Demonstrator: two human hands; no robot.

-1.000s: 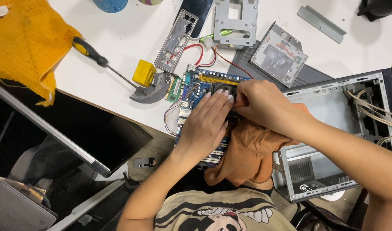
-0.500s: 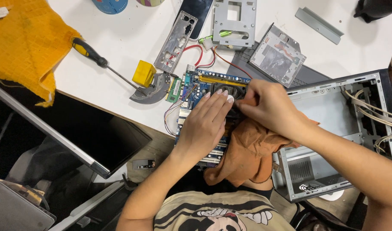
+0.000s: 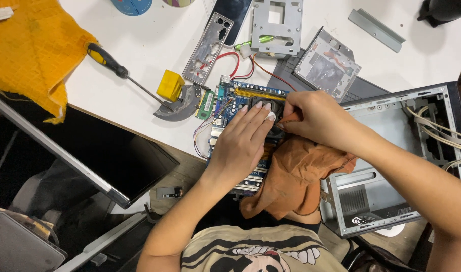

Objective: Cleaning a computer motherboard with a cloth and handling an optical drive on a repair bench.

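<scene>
A blue motherboard [image 3: 226, 103] lies at the near edge of the white table [image 3: 155, 45], partly overhanging it. My left hand [image 3: 243, 143] rests flat on the board with its fingertips on the black cooler fan [image 3: 266, 103]. My right hand [image 3: 316, 121] pinches a fold of an orange-brown cloth [image 3: 291, 176] against the fan. The rest of the cloth hangs down over the board's near side and hides much of it.
An open grey computer case [image 3: 391, 151] stands at the right. A yellow-and-black screwdriver [image 3: 107, 59], a yellow block [image 3: 170, 84], a metal port plate [image 3: 208, 48], a drive bracket [image 3: 277, 22] and an optical drive [image 3: 327, 64] lie behind. A yellow cloth [image 3: 31, 48] lies left above a dark monitor [image 3: 89, 151].
My right hand has shifted slightly on the fan with the cloth pinched in it, and the hanging cloth has moved with it. My left hand has stayed in place.
</scene>
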